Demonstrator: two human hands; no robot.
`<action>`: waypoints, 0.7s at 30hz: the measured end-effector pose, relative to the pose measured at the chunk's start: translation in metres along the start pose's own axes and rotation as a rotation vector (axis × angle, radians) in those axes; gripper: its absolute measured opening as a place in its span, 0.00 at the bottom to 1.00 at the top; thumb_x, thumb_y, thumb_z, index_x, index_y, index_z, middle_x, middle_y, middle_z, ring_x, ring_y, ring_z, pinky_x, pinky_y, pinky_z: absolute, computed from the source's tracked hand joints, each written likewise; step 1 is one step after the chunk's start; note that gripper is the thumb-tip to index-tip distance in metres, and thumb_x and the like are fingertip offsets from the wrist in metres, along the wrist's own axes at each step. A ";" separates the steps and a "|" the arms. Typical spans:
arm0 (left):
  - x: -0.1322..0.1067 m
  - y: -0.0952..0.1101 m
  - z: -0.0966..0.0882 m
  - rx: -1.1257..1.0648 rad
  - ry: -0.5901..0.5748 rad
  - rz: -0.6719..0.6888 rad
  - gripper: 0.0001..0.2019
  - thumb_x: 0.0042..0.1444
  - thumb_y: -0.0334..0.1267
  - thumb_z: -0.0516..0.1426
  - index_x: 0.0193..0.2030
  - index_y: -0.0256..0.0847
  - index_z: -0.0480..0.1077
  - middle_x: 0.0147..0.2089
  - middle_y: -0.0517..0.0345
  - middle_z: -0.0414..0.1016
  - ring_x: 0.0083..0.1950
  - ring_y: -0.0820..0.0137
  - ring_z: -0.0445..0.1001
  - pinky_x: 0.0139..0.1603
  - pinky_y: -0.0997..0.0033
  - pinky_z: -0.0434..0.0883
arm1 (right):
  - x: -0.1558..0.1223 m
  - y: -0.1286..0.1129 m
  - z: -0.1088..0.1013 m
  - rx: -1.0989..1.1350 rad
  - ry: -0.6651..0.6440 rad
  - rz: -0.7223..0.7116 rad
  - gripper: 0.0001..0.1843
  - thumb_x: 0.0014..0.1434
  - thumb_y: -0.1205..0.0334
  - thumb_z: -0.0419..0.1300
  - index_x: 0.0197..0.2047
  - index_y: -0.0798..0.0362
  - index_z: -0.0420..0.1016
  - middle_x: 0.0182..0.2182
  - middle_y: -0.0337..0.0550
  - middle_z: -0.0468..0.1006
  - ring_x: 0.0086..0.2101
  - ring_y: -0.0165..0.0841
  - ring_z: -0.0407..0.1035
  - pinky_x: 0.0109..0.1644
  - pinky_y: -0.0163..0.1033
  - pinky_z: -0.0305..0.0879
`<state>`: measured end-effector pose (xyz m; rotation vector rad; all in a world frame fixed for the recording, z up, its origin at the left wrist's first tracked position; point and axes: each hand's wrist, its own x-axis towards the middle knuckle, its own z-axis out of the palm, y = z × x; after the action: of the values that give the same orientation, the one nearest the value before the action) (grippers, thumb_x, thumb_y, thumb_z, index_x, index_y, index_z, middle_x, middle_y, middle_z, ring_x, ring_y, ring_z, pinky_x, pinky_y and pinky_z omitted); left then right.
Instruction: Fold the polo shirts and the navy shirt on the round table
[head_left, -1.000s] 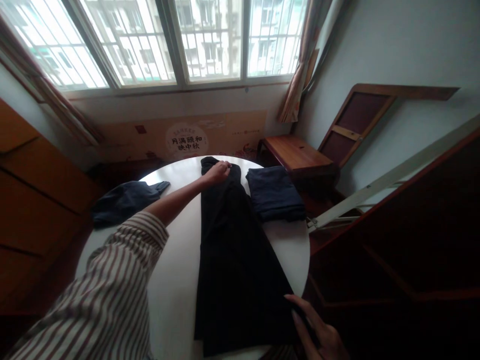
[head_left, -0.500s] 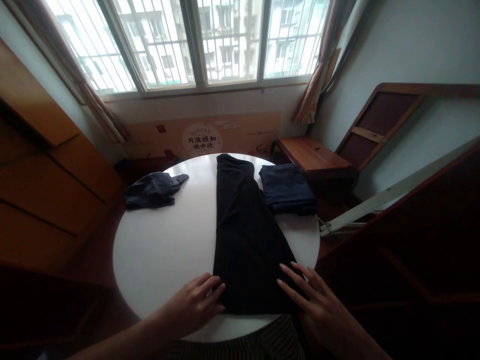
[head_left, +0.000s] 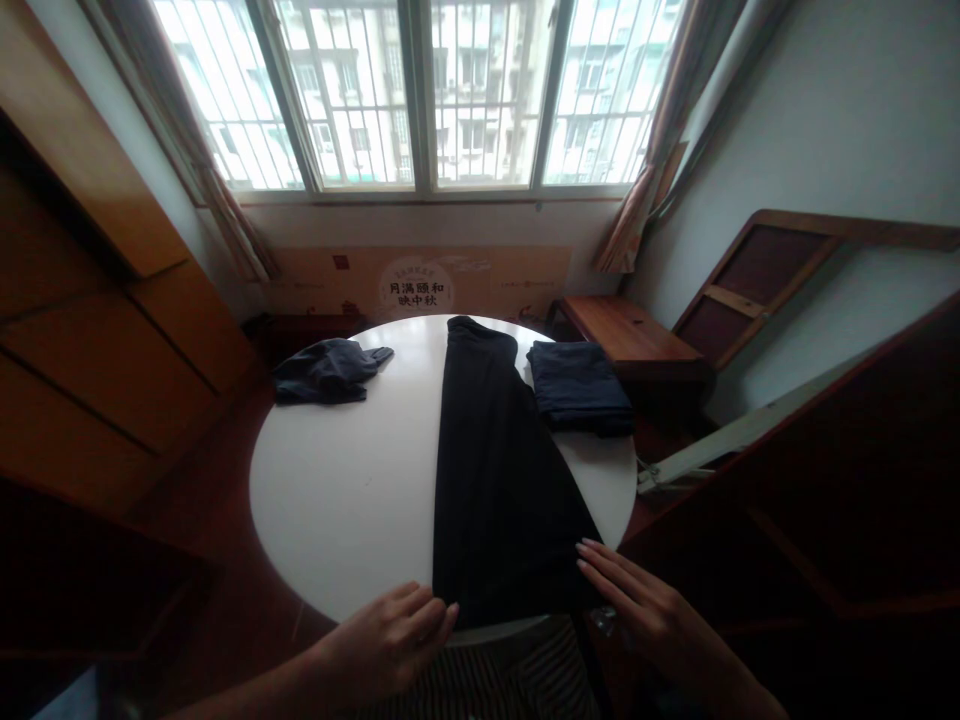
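Note:
A long black garment (head_left: 499,480) lies lengthwise over the white round table (head_left: 337,490); its narrower end with a band points to the window and its wider end lies at the near edge. I cannot tell if it is trousers or a skirt. At its near left corner, my left hand (head_left: 409,625) is closed, with the cloth's edge between fingers and thumb. My right hand (head_left: 637,600) grips the near right corner, fingers pressed together on top and the thumb hidden.
A crumpled dark blue-grey garment (head_left: 326,372) lies at the table's far left. Folded navy clothes (head_left: 579,388) form a stack at the far right. Beyond stand a low wooden bench (head_left: 630,330) and a printed cardboard panel (head_left: 480,283) under the window. A dark wooden panel (head_left: 825,500) rises on the right.
My left hand has moved slightly down and closed on the near left corner. My right hand's spread fingers have drawn together at the right corner. The view has shifted a little.

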<state>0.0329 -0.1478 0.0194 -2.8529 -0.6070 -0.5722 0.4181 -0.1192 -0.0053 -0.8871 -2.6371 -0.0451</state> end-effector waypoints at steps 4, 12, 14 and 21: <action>0.004 -0.011 -0.002 -0.097 0.012 -0.080 0.15 0.63 0.38 0.57 0.54 0.34 0.69 0.43 0.45 0.76 0.41 0.62 0.75 0.40 0.61 0.77 | -0.002 -0.001 0.003 -0.059 0.035 -0.047 0.31 0.60 0.82 0.47 0.64 0.57 0.68 0.62 0.52 0.69 0.63 0.40 0.60 0.62 0.42 0.68; 0.006 -0.062 -0.009 -0.200 -0.131 0.132 0.21 0.66 0.32 0.51 0.65 0.40 0.62 0.64 0.51 0.70 0.66 0.65 0.66 0.67 0.55 0.65 | -0.004 0.001 -0.013 0.070 0.079 -0.002 0.34 0.61 0.79 0.48 0.67 0.49 0.64 0.58 0.44 0.74 0.56 0.36 0.70 0.59 0.38 0.70; 0.010 -0.067 0.000 -0.151 -0.103 0.168 0.20 0.66 0.29 0.51 0.64 0.41 0.63 0.63 0.51 0.71 0.65 0.65 0.67 0.68 0.53 0.63 | -0.002 0.002 -0.017 0.060 0.132 0.037 0.35 0.60 0.79 0.47 0.67 0.49 0.64 0.57 0.44 0.76 0.54 0.35 0.72 0.58 0.36 0.71; 0.010 -0.061 0.015 -0.340 0.047 0.022 0.13 0.67 0.26 0.47 0.53 0.37 0.68 0.44 0.51 0.80 0.47 0.69 0.78 0.65 0.63 0.66 | 0.027 -0.009 -0.051 0.067 0.186 -0.081 0.29 0.59 0.74 0.53 0.63 0.48 0.71 0.47 0.47 0.82 0.45 0.37 0.78 0.50 0.35 0.75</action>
<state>0.0201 -0.0854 0.0149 -3.1433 -0.5132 -0.8057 0.4093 -0.1179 0.0521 -0.7171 -2.4848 -0.0567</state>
